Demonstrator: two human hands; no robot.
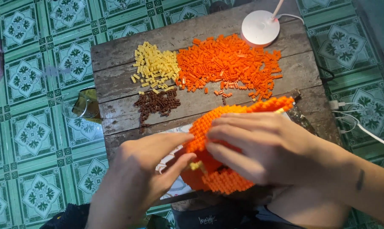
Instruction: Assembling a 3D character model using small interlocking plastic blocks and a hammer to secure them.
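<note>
An orange brick model [226, 144] is gripped between both hands at the near edge of the table [115, 80]. The right hand [268, 148] is laid over the model's top and side, its fingers [230, 127] half curled and pressed against the bricks. The left hand [145, 169] is closed loosely at the model's left side, with thumb and forefinger pinched near a small yellow piece [195, 165]; whether that piece is gripped cannot be told. A sheet of paper [175, 131] is partly covered by the hands and model. Farther out, a brown pile [157, 104] is spread left of the middle, with a yellow pile [156, 67] beyond it and a larger orange pile [230, 63] to the right. A white lamp base [260, 28] is set at the far edge.
</note>
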